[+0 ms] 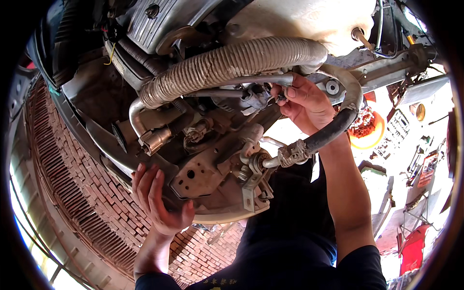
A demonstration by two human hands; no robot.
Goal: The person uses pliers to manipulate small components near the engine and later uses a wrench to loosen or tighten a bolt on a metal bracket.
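My right hand (309,104) reaches up among the parts of a vehicle's underside or engine bay. Its thumb and fingers pinch together by the end of a thin grey pipe (270,79), around something small and dark that I cannot make out. Above the pipe arches a thick, dirty ribbed hose (232,65). A black rubber hose (331,131) with metal ends curves past my right wrist. Low on the left, my left hand (162,205) has its fingers spread, resting against the rim of the body panel, beside a metal bracket with holes (198,179).
A whitish tank (299,21) sits at the top, near a ribbed metal cover (162,21). At the right, an orange basin (379,130) holds small parts by a tool set (397,128). A red object (413,249) stands lower right. Brick paving (87,169) lies left.
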